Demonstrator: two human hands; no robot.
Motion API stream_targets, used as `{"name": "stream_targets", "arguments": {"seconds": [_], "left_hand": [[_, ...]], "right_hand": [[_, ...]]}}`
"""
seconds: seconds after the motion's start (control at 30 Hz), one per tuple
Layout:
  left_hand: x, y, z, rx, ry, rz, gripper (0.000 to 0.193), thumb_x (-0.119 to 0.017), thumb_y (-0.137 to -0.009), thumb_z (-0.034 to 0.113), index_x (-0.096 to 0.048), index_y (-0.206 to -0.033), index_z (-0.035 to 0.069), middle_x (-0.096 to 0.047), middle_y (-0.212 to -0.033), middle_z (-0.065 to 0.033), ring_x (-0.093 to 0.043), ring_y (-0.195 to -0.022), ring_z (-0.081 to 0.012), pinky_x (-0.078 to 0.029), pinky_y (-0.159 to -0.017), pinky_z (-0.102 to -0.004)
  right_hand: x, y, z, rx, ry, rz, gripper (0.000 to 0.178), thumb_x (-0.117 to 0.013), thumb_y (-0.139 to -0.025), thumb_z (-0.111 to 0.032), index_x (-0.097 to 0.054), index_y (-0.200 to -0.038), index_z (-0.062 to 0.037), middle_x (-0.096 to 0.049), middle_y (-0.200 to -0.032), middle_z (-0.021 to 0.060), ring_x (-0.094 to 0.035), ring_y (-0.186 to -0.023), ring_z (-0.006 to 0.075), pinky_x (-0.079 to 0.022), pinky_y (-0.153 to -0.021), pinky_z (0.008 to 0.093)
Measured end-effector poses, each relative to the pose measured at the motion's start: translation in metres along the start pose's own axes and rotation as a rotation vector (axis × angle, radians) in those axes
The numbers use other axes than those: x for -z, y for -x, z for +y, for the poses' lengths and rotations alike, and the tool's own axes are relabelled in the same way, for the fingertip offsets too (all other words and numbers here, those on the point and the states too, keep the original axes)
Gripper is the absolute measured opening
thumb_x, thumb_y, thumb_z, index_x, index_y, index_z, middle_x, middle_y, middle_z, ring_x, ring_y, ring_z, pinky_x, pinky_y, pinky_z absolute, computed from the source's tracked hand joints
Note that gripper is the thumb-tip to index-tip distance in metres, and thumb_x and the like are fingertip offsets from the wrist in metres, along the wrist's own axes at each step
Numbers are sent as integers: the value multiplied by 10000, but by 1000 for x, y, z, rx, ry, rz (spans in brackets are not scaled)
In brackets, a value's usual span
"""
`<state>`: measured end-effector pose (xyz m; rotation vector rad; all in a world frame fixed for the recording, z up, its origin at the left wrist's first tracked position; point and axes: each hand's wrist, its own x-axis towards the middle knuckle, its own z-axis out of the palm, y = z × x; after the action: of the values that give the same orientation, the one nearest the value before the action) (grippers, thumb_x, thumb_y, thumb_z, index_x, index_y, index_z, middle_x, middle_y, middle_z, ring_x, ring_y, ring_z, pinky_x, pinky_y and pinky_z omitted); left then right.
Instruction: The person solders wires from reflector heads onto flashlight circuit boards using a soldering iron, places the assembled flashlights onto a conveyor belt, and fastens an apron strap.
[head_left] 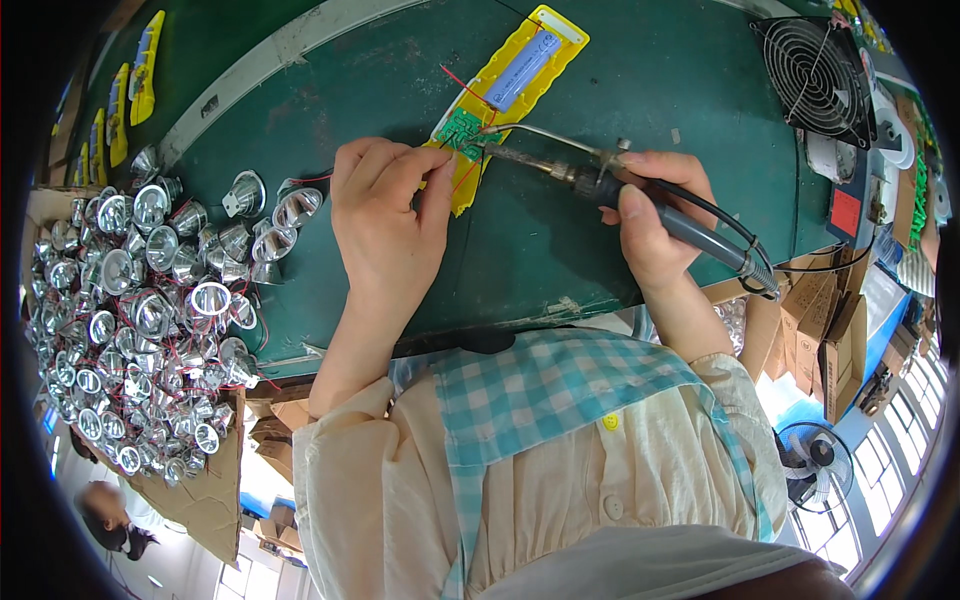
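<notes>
A yellow plastic housing (572,62) lies slantwise on the green bench, with a blue cylindrical battery (522,70) and a small green circuit board (462,128) in it. My left hand (390,205) is closed in a pinch at the board's near edge. What its fingertips grip is too small to make out; thin wires show beside them. In my right hand (660,210) is a soldering iron (690,228) with a curved metal solder-feed tube (540,131) fixed to it. Its tip meets the board close to my left fingertips. A red wire (466,82) sticks up beside the battery.
Many shiny reflector cups (150,315) with red wires are heaped on cardboard at the left. More yellow housings (147,70) stand at the far left. A black fan (815,75) sits at the far right, near cardboard boxes (815,315). Another person (108,510) appears lower left.
</notes>
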<state>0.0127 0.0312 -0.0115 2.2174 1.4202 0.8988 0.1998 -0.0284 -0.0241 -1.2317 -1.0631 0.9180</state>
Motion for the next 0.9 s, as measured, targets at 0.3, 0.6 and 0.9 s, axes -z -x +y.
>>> {"name": "stream_targets", "arguments": {"seconds": [0.3, 0.6, 0.9], "left_hand": [[1, 1, 0, -16, -5, -7, 93, -604, -593, 6, -569, -671, 43, -522, -648, -54, -471, -695, -225, -389, -593, -306], [5, -6, 14, -53, -58, 41, 337, -668, -552, 95, -524, -846, 17, -517, -740, -82, -466, -683, -231, -396, -605, -324], [-17, -62, -6, 35, -329, -114, 349, -593, -533, 286, -483, -700, -1, -516, -710, -144, -524, -654, -301, -430, -568, -368]], "right_hand": [[2, -1, -1, 22, -167, 58, 207, -568, -675, -45, -490, -857, 14, -523, -656, 68, -492, -497, 76, -424, -469, 179], [4, -3, -2, 49, -187, 75, 207, -563, -680, -45, -483, -861, 16, -526, -661, 76, -500, -499, 85, -429, -466, 183], [25, -8, -9, 157, -283, 180, 203, -535, -704, -40, -455, -881, 16, -503, -649, 75, -480, -475, 85, -418, -439, 172]]}}
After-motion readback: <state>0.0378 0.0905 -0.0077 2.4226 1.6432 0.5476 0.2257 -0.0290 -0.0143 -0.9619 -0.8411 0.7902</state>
